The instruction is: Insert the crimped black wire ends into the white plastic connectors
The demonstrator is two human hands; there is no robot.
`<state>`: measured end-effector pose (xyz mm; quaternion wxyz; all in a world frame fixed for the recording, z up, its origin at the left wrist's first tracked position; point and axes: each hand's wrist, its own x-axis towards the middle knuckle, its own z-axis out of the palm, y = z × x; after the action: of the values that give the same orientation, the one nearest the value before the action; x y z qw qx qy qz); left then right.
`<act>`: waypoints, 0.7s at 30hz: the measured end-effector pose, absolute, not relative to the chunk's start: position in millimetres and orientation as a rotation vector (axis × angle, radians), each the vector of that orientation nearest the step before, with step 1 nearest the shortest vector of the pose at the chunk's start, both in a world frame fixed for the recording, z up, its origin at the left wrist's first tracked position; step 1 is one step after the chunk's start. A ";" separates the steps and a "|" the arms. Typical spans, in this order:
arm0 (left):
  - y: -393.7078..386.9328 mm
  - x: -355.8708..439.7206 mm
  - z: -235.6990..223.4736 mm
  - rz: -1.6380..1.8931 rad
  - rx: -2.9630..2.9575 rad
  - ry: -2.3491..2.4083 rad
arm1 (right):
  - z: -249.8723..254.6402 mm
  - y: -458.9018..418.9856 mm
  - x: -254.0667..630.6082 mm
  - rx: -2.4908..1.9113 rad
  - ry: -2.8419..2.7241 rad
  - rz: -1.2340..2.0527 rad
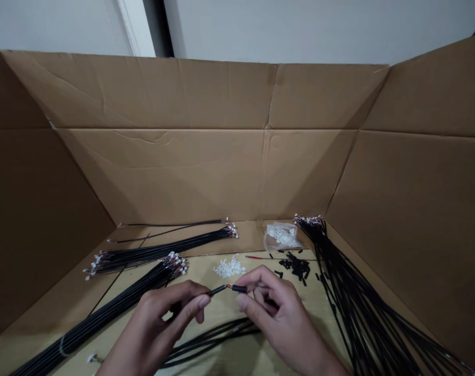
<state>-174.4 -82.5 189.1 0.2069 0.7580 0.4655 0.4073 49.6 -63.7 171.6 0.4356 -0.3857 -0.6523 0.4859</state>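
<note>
My left hand (165, 318) pinches the end of a thin black cable (217, 290) between thumb and fingers. My right hand (274, 313) pinches a short black sleeve piece (239, 288) right at that cable's tip, where a bit of red wire shows. Both hands hover low over the wooden tabletop (222, 313), close together. Under them lies a loose bunch of black cables (210, 339).
Tied bundles of black cables with white connectors (143, 284) lie at left, another large fan of cables (358, 303) at right. A small pile of white connectors (229, 269), a clear bag of them (282, 236) and scattered black sleeve pieces (296, 265) sit ahead. Cardboard walls (222, 156) surround the work area.
</note>
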 end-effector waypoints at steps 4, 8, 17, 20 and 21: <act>-81.5 -165.2 197.6 1.170 2.259 1.185 | 172.2 -62.2 54.6 -0.910 -1.751 1.088; -83.1 -158.2 206.4 1.162 2.399 1.123 | 176.5 -54.6 61.4 -0.747 -1.827 0.972; -90.6 -154.5 203.1 1.192 2.642 1.012 | 177.3 -49.8 64.4 -0.628 -1.887 1.076; -91.9 -155.9 201.5 1.155 2.671 1.036 | 173.6 -50.6 66.0 -0.670 -1.829 1.074; -92.0 -155.4 201.4 1.140 2.673 1.053 | 172.1 -51.1 66.3 -0.673 -1.810 1.071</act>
<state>-155.4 -92.0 201.4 0.0252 0.8646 0.3405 0.3687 66.3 -51.1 172.1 0.4498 -0.2723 -0.7320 0.4332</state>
